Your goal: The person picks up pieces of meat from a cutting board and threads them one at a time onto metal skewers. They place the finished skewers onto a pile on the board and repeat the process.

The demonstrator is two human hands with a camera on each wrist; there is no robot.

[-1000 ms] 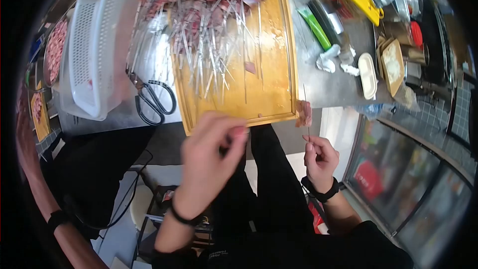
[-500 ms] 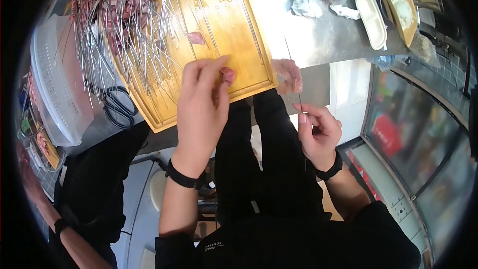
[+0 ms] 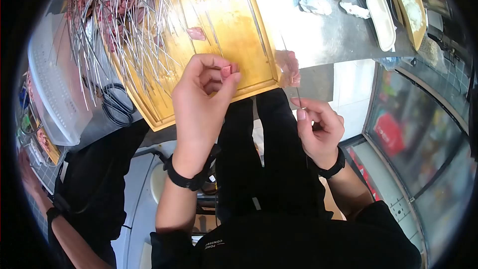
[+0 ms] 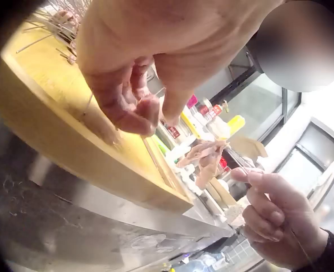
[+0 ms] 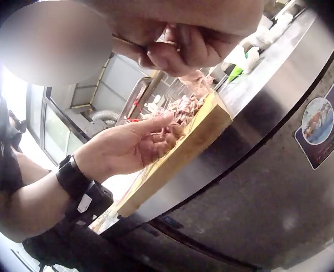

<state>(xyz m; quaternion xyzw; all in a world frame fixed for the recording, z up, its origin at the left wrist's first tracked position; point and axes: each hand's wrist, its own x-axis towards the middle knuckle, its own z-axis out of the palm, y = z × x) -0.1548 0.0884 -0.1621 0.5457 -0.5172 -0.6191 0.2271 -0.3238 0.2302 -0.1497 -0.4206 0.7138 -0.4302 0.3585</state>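
Note:
My left hand (image 3: 199, 89) pinches a small piece of raw meat (image 3: 226, 71) between thumb and fingertips, over the near part of the wooden cutting board (image 3: 244, 52). Off the board's right corner, my right hand (image 3: 321, 132) pinches a thin metal skewer (image 3: 299, 95) between thumb and forefinger. Thin slices of meat (image 3: 289, 67) are threaded on that skewer, which points away from me. One loose meat piece (image 3: 196, 33) lies on the board. Many metal skewers with meat (image 3: 132, 0) are heaped at the board's far left.
A white perforated basket (image 3: 52, 79) and black-handled scissors (image 3: 118, 104) are left of the board. To the right lie crumpled tissue (image 3: 316, 0), a white oblong tray (image 3: 381, 20) and a carton of white food (image 3: 412, 10). Another person's arm (image 3: 74, 234) shows at far left.
The head view has shifted, so the board sits further left and tilted. My left hand has moved up over the board and turned, its fingers drawn closer round the meat piece. The right hand keeps its skewer.

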